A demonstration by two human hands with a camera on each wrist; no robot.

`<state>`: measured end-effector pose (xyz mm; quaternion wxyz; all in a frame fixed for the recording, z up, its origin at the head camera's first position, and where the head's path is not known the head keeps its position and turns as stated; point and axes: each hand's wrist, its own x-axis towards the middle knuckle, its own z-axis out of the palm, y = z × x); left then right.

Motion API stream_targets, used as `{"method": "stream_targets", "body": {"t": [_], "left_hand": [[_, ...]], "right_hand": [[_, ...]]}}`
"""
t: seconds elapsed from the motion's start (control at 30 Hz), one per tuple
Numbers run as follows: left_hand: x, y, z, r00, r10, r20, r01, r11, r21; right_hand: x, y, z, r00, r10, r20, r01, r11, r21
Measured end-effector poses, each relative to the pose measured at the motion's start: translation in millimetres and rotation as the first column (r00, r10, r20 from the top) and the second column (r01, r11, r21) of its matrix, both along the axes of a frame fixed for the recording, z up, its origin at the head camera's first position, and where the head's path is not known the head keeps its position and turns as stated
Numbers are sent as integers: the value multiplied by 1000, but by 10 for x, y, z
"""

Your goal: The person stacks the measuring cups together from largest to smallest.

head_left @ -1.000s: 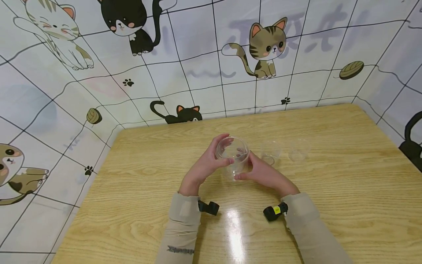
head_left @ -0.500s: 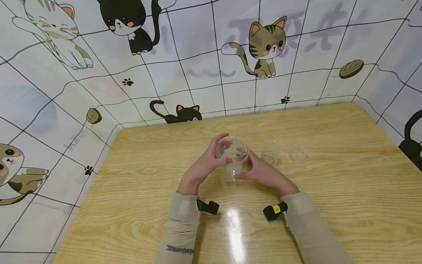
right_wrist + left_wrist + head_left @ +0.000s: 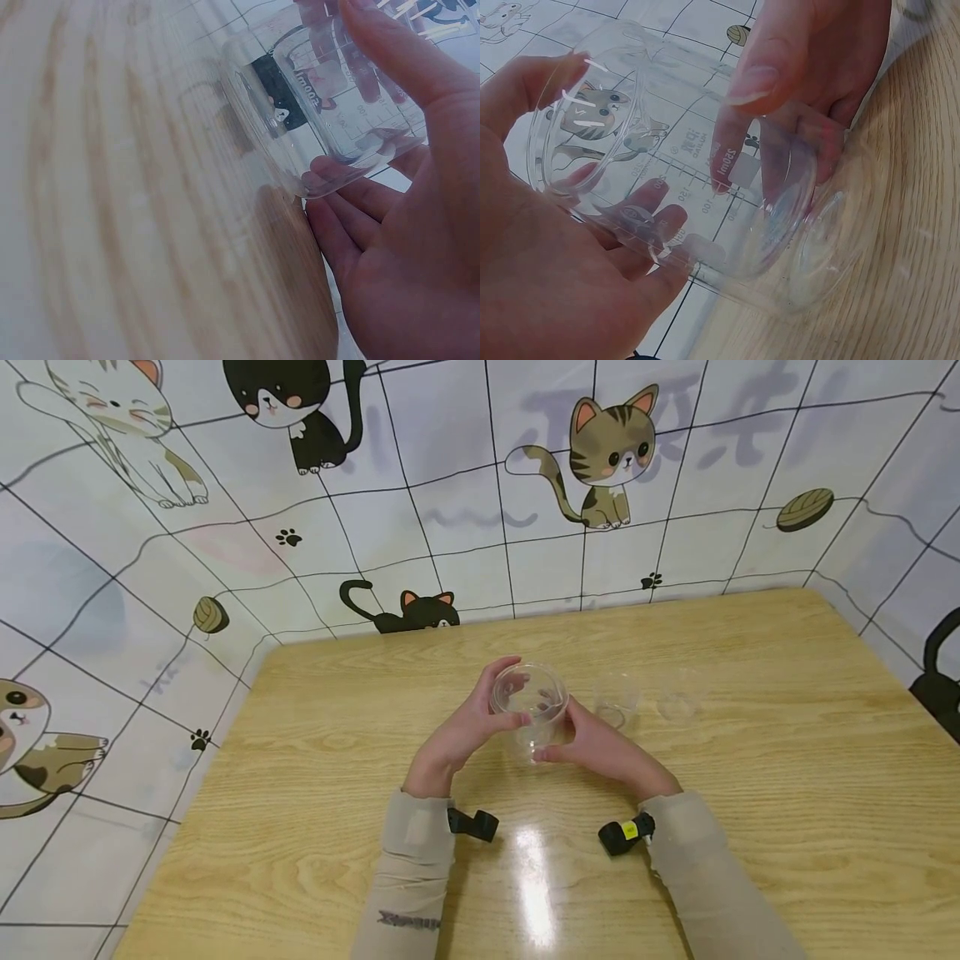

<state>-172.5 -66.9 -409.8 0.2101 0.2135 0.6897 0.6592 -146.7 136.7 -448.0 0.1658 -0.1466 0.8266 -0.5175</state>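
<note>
Left hand (image 3: 476, 720): curled round the upper end of the nested beakers, thumb on the near side just below the rim, fingers round the far left side.
Right hand (image 3: 596, 742): curled round the lower end, thumb low on the near side, fingers beneath and behind, at the base.
Nested beakers (image 3: 534, 731): clear, between the two hands, mouth upward; whether the base touches the table cannot be told.
Inner beaker (image 3: 694, 161): set within the larger one, its bottom short of the other's.
Outer beaker (image 3: 260, 84): surrounding the inner; graduations and the figures 250ml and 500ml read reversed through the walls.
Other vessels: a clear one (image 3: 617, 700) just right of the right hand, a second (image 3: 680, 697) farther right; both outlines faint.
Wrist cameras: black, left (image 3: 474, 825) and right (image 3: 624, 835), the latter with a yellow label.
Sleeves (image 3: 416, 881): beige, dark lettering on the left.
Table (image 3: 300, 843): wood-grained, a bright reflection on the near side.
Wall (image 3: 465, 527): white with black grid lines, cartoon cats, paw prints and yarn balls, along the far and left sides.
</note>
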Motion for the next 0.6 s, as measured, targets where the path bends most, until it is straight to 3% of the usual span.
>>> {"method": "stream_targets", "body": {"t": [0.17, 0.5, 0.6], "left_hand": [[-1, 1, 8, 1000, -3, -4, 3, 1000, -8], [94, 6, 211, 999, -29, 28, 29, 999, 18], [92, 9, 210, 999, -28, 28, 28, 1000, 14]], "right_hand": [[-63, 23, -151, 1000, -1, -15, 1, 1000, 1], [-49, 27, -132, 1000, -1, -28, 1, 1000, 11], [-50, 26, -128, 1000, -4, -12, 4, 1000, 16]]}}
